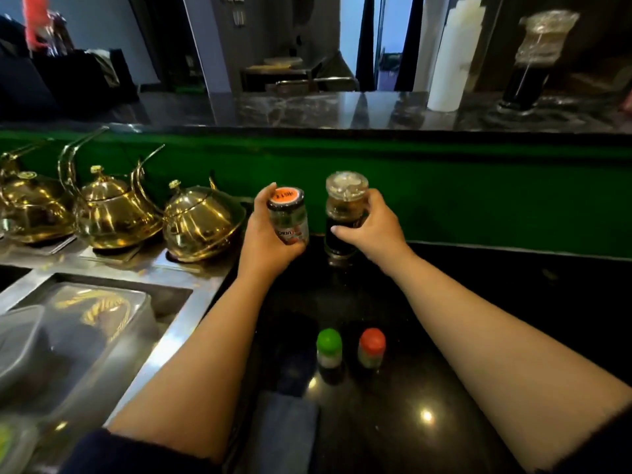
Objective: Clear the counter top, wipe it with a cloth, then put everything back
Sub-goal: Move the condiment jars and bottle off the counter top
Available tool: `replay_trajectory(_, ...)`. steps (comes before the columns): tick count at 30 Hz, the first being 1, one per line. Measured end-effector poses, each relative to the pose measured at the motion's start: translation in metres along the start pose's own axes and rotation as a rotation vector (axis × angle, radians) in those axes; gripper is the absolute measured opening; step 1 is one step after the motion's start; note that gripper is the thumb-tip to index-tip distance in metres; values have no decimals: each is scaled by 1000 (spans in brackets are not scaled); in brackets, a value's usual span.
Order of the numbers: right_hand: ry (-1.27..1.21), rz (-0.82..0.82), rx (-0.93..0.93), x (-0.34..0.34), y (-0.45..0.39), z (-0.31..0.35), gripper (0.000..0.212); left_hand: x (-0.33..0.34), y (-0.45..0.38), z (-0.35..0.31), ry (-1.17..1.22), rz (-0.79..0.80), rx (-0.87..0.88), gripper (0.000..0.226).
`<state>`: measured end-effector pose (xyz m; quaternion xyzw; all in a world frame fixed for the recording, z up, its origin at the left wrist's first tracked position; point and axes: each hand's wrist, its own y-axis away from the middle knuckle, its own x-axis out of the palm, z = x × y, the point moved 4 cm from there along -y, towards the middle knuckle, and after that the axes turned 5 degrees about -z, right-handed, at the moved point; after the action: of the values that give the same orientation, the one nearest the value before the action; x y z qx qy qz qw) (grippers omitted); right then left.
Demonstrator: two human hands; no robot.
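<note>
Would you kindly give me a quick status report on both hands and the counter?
Left hand grips orange-lidded jar. Right hand grips dark glass jar. Green-capped shaker, red-capped shaker and cloth on black counter.

Shakers (pixel 350 350) before cloth (pixel 284 436), behind jars (pixel 316 213)

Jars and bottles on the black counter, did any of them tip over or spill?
No, nothing stands out. The left hand grips the orange-lidded jar upright, the right hand grips the glass grinder upright, and the green-capped shaker and red-capped shaker stand straight. No spill shows.
</note>
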<state>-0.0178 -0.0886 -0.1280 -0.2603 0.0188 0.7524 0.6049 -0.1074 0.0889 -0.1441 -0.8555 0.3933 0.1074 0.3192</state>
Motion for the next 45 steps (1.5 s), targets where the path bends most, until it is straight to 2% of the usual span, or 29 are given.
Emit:
replay_trajectory(6,118,157,157,25,34,-75,71,36,54,54,-53,90,-126,94)
replay_trajectory(11,227,297,218,34,43,-110,86,55,86,88,-110,192,-209,92)
replay_trajectory(14,265,356,230,40,45,-125,87,61,99,102,-152,222,-229,91)
replay_trajectory(18,249,355,239,41,46,-131,83,66,105,109,-131,186,-264,92)
replay_trajectory(24,303,343,239,43,50,-133,83,62,107,105,-183,245,-223,91)
replay_trajectory(28,439,359,219,34,52,-127,85,43,92,82,-472,258,-8,69)
replay_trajectory(32,660,250,131,2,54,-106,74,40,69,40,-626,270,289,43)
replay_trajectory(40,987,-28,-94,-92,48,-52,68,80,16,-76,-693,311,779,35)
replay_trajectory(45,1022,-147,-95,-171,19,-22,67,108,-24,-154,-670,264,914,37)
